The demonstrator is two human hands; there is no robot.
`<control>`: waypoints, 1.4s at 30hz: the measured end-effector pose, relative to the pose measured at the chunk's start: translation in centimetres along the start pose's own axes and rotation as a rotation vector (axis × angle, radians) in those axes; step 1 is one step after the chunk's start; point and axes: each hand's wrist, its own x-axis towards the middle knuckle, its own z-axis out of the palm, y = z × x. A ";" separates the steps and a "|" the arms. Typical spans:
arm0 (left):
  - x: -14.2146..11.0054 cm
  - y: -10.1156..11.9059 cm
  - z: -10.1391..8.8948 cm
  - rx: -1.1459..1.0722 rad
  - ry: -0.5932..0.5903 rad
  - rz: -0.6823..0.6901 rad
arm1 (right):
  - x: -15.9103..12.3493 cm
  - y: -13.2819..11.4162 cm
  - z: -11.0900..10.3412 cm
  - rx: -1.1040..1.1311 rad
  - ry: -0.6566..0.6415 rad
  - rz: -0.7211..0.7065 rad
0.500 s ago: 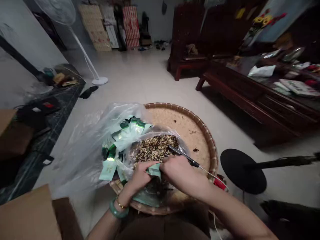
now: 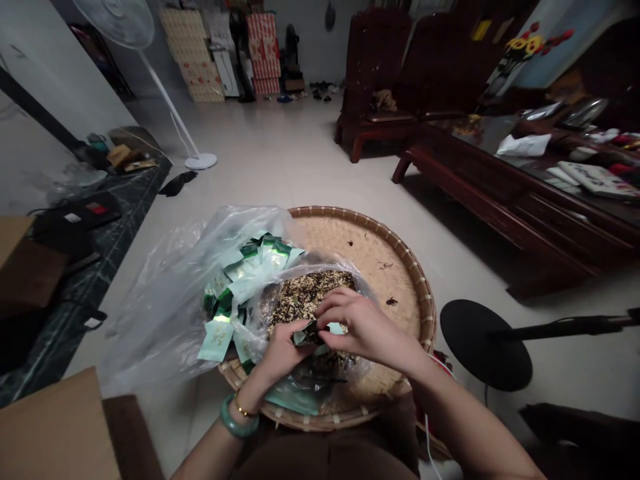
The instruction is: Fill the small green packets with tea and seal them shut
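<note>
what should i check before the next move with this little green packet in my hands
1. Grip on the small green packet: ok, pinched in the left hand, with the right hand curved just over it.
2. Packet's seal: cannot tell, the hands cover most of it.
3. Loose dried mix: ok, lying inside the clear plastic bag.
4. Stray bits on the round woven bamboo tray: not ok, a few dark bits lie on the bare weave.
5. Pile of green-and-white packets: ok, gathered in a larger clear plastic bag beside the mix.
</note>
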 end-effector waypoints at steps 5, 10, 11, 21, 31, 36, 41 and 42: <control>0.1 0.0 -0.1 -0.001 0.023 0.013 | 0.1 0.4 0.3 0.175 0.079 0.013; 0.0 0.6 -0.2 -0.035 0.041 0.035 | 0.1 0.3 0.5 0.206 0.132 -0.013; 0.0 0.6 -0.2 -0.035 0.044 0.037 | 0.1 0.2 0.4 0.200 0.139 -0.023; 0.0 0.4 -0.1 -0.039 0.073 0.044 | 0.2 0.2 0.5 0.268 0.172 -0.053; -0.1 0.6 -0.4 -0.046 0.028 0.053 | 0.5 2.2 0.5 0.335 0.405 0.176; -0.2 0.8 -0.5 -0.046 0.030 0.064 | 0.1 2.3 0.6 0.213 0.312 0.071; -0.2 0.6 -0.4 -0.043 0.049 0.081 | -1.0 0.1 0.6 0.133 0.112 -0.152; -0.2 0.6 -0.3 -0.036 0.058 0.078 | -1.1 -0.2 0.6 0.055 0.091 -0.152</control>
